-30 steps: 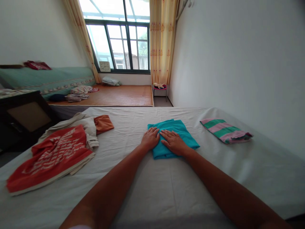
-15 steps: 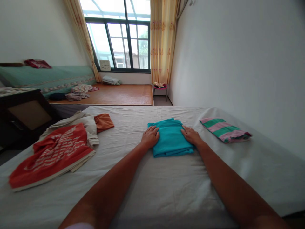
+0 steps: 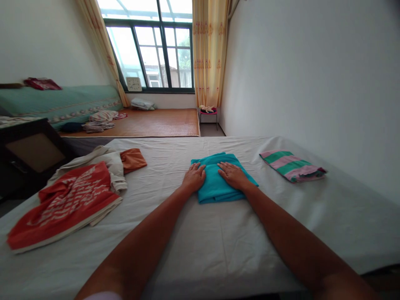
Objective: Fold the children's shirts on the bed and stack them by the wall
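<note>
- The left hand and right hand lay flat, released, palms down, hiding parts of the folded turquoise cloth.
- Both forearms reached forward, cut off below.
- The cloth sat on a white sheet.
- Leftward, a red garment, its lettering unreadable, overlapped a beige garment.

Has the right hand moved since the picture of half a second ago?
Yes. The right hand has moved left, away from the striped cloth and farther onto the turquoise cloth.
</note>
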`<state>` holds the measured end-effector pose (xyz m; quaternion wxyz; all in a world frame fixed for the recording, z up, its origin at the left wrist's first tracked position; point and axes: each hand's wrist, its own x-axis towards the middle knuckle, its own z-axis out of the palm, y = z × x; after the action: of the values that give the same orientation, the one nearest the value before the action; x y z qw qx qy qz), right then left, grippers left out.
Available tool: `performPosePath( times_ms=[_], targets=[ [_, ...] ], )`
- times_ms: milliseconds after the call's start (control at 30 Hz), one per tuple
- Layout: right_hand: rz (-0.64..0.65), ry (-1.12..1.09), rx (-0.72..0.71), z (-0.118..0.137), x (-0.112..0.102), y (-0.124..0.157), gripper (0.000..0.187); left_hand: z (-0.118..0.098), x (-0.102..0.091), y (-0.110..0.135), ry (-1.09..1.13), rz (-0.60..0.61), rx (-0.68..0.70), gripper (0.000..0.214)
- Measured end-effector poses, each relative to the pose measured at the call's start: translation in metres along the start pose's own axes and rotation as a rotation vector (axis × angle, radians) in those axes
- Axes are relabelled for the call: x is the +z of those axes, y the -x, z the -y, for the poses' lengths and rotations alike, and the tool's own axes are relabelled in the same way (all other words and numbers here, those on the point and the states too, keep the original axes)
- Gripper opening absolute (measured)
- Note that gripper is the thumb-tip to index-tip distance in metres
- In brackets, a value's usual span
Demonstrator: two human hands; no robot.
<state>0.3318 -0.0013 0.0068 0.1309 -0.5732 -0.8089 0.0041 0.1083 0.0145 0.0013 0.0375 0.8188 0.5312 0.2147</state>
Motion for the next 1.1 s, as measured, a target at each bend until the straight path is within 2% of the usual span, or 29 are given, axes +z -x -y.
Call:
performPosePath(
  times_ms=[133,200,267,333,400,500,600,700,933,1100],
  targets=[
    [0.001,0.005,0.196,-0.04,-0.003,0.004,0.056,0.002,0.001,0.0,0.011,-0.015,0.025,0.045],
    [-0.027,0.014,0.281,-0.049,-0.005,0.009,0.055,0.002,0.0,0.0,0.008,-0.017,0.027,0.045],
    [-0.102,0.058,0.311,-0.048,-0.007,0.014,0.054,0.001,-0.001,0.0,0.004,-0.013,0.022,0.045],
    [-0.205,0.105,0.242,-0.037,-0.008,0.018,0.052,0.0,-0.002,0.001,0.005,-0.009,0.016,0.044],
    [-0.262,0.106,0.089,-0.018,-0.009,0.02,0.052,0.0,-0.002,0.001,0.009,-0.005,0.015,0.044],
    [-0.182,0.052,-0.109,0.012,-0.007,0.022,0.052,0.0,-0.003,0.001,0.008,-0.01,0.019,0.043],
    [-0.086,0.023,-0.135,0.025,-0.005,0.022,0.052,0.0,-0.004,0.001,0.011,-0.02,0.012,0.043],
    [-0.053,0.01,-0.067,0.017,-0.007,0.022,0.053,-0.001,-0.005,0.002,0.015,-0.013,0.012,0.043],
    [-0.039,0.02,0.179,-0.026,-0.007,0.019,0.053,0.002,-0.005,0.0,0.023,-0.005,0.032,0.044],
    [-0.048,-0.003,0.306,-0.051,-0.006,0.021,0.053,0.003,-0.007,0.0,0.024,0.007,0.055,0.044]
  ],
)
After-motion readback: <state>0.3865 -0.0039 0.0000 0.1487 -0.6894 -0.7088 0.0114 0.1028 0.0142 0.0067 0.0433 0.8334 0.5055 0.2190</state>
